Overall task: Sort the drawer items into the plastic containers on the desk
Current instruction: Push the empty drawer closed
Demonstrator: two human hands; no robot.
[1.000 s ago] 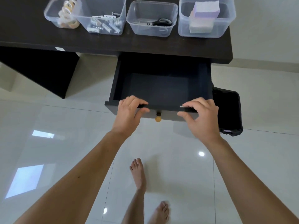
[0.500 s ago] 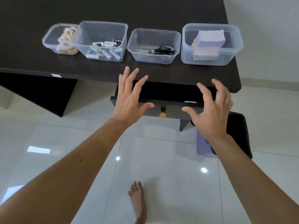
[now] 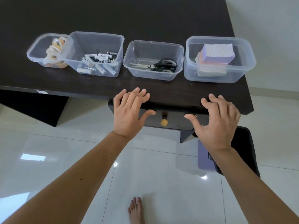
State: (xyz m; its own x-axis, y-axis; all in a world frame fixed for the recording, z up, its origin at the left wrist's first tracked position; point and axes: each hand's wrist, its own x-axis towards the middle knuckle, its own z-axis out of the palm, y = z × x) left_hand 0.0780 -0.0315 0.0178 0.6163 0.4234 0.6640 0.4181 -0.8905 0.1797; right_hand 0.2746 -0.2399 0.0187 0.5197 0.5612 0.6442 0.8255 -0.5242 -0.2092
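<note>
Several clear plastic containers stand in a row on the dark desk (image 3: pixel 145 16). From left to right they hold tape rolls (image 3: pixel 54 50), batteries (image 3: pixel 98 63), black-handled scissors (image 3: pixel 159 64) and note pads (image 3: pixel 216 57). Under the desk edge the drawer (image 3: pixel 174 121) is pushed in, its round wooden knob (image 3: pixel 164 122) showing. My left hand (image 3: pixel 130 113) and my right hand (image 3: pixel 217 120) hover spread in front of the drawer on either side of the knob, holding nothing, fingertips near the desk's front edge.
A black bin (image 3: pixel 244 147) with a purple item (image 3: pixel 204 156) in it stands on the glossy white tiled floor (image 3: pixel 153 175) at the right, behind my right arm. A bare foot (image 3: pixel 135 210) shows at the bottom. The desk's dark side panel (image 3: pixel 32 107) is at the left.
The drawer went from open and empty to pushed in. Both hands let go of its front edge and now hover spread before it. The view rose to take in the desk.
</note>
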